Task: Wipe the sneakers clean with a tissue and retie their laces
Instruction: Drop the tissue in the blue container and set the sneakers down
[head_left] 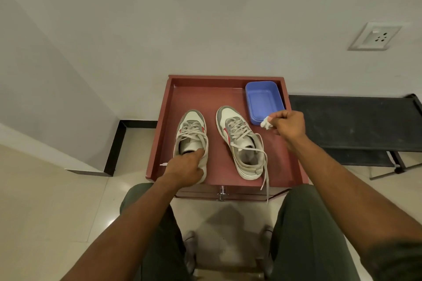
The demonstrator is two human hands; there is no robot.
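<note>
Pale walls [205,17] meet a glossy cream tile floor [57,212] edged by a black skirting [114,145] left of the hands, a wall socket [374,37] sits high to their right, and a black folding cot [356,125] stands just right of them.
</note>
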